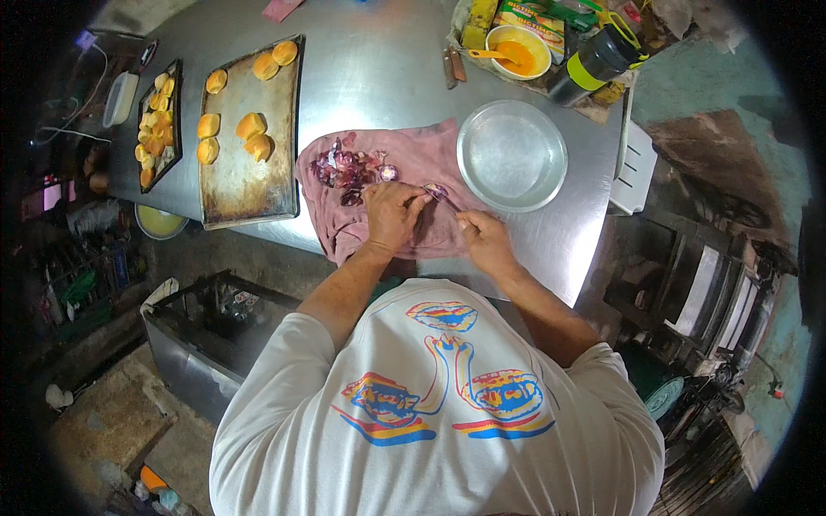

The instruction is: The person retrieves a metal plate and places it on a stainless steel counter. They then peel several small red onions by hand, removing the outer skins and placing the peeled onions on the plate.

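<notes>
My left hand [395, 216] is over a pink cloth [413, 151], with thumb and forefinger pinched at the near left edge of a small red onion [439, 188]. A thin knife blade [445, 201] crosses in front of that onion, and its tip reaches my left fingertips. My right hand [487, 242] grips the knife's handle, which is mostly hidden by the fingers. Beyond my left hand lies a heap of purple onion skins [339, 169]. A round onion piece [388, 172] with a pale cut face sits at the heap's right side.
Right of the cloth stands a round metal pan [512, 156]. Farther back are a bowl of orange liquid [518, 55], a dark tumbler [597, 64] and wooden-handled tools [453, 66]. To the left lie a baking tray [248, 187] and a smaller tray [169, 164], both bearing bread rolls.
</notes>
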A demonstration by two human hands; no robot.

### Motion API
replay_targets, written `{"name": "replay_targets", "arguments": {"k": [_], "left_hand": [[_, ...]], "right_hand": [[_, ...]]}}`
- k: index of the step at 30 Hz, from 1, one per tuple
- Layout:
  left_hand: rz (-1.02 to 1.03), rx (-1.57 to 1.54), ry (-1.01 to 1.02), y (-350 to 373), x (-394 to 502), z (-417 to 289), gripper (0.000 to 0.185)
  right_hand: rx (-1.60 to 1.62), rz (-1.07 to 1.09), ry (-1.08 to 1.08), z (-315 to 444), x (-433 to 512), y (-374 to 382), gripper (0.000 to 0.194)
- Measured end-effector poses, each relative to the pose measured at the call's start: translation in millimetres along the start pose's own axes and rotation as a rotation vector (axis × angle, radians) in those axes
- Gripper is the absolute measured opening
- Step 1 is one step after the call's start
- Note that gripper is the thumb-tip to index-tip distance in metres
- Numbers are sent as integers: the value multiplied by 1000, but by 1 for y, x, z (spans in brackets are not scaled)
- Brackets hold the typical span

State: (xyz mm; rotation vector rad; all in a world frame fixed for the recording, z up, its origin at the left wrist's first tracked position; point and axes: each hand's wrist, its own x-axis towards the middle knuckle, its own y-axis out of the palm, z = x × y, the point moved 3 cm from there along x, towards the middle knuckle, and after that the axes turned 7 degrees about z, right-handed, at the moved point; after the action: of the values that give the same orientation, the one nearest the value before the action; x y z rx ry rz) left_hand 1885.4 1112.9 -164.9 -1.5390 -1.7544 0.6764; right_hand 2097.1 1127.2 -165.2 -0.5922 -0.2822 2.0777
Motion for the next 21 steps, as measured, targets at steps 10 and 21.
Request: {"name": "replay_targets", "arguments": {"k": [10,21], "left_hand": [[7,-14,-9,1,-1,2,20],[56,169,43,2,5,-18,22]], "right_hand": [[-31,4,44,-23,14,8,24],[42,-57,10,-23,12,7,21]]}}
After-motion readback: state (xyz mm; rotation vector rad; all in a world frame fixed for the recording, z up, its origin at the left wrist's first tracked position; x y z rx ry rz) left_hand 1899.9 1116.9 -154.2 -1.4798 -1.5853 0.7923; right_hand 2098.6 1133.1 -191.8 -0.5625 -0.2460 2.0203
